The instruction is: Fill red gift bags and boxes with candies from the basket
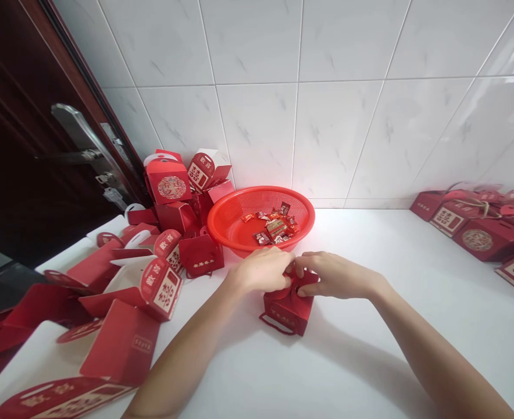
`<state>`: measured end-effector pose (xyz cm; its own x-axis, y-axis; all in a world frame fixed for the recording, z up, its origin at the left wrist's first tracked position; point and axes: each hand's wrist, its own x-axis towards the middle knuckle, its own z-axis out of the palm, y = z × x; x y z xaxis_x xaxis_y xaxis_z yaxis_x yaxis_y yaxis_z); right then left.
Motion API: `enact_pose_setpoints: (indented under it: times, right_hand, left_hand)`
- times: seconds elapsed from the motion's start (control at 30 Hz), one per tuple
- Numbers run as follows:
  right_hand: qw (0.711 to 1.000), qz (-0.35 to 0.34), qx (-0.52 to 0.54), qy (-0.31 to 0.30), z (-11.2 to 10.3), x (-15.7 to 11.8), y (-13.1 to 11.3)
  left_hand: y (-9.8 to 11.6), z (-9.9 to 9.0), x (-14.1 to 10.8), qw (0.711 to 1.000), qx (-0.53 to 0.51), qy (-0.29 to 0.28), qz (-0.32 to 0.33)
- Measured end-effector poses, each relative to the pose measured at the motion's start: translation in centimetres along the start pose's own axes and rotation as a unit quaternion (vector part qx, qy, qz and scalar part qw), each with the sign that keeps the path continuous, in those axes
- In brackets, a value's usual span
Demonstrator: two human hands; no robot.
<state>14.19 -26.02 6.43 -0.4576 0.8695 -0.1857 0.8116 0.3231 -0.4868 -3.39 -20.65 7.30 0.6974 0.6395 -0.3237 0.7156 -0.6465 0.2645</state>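
Note:
A small red gift box [286, 311] with gold lettering stands on the white tabletop in front of me. A dark red cord handle [277, 326] hangs loose at its near side. My left hand [266, 269] is closed on the box's top flaps from the left, fingers bent and partly hidden. From the right, my right hand [333, 276] pinches the same top flaps, its thumb at the near side. Both hands meet over the lid, covering much of it. Just behind them is a red plastic basket [222, 224] with several wrapped sweets [263, 238] inside.
Many open red boxes [126, 343] crowd the table's left side, some stacked near the wall. Closed red boxes [479, 240], one tied with twine, sit at the far right. A tiled wall [257, 134] bounds the back; a dark door [17, 134] stands at left.

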Motion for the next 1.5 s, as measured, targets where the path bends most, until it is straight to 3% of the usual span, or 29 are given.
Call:
enact_pose_setpoints:
  times: [0.47,0.8,0.9,1.0,1.1,1.17,1.3,1.5]
  right_hand:
    - [0.999,-0.041,-0.009,0.018,-0.4,-0.4,0.3]
    - [0.998,0.012,-0.033,0.043,-1.5,-1.7,1.0]
    - [0.998,0.042,-0.044,0.010,-1.5,-1.3,2.2]
    - [0.993,0.084,-0.062,-0.063,-1.2,-0.3,3.4]
    - [0.990,0.067,-0.030,-0.123,-0.7,0.9,4.4]
    - [0.990,0.047,-0.002,-0.132,-0.5,1.6,5.0]
    - [0.994,0.053,0.003,-0.100,-0.9,1.8,6.0]
    - [0.997,0.043,0.059,-0.027,-3.7,-0.9,6.1]
  left_hand:
    - [-0.9,-1.1,-0.7,0.997,-0.041,-0.051,0.029]
    - [-0.8,-1.0,-0.8,0.998,-0.042,-0.030,0.029]
    - [-0.7,-0.6,-0.3,0.996,-0.053,-0.020,0.069]
    - [-0.7,-0.4,0.0,0.993,-0.071,-0.010,0.093]
    - [-1.0,-0.6,-0.4,0.996,-0.076,-0.020,0.048]
    - [-1.3,-0.9,-0.8,0.997,-0.072,-0.037,0.005]
    - [-1.7,-1.3,-1.3,0.997,-0.050,-0.062,-0.005]
    - [-1.9,-1.8,-1.3,0.996,-0.033,-0.081,0.016]
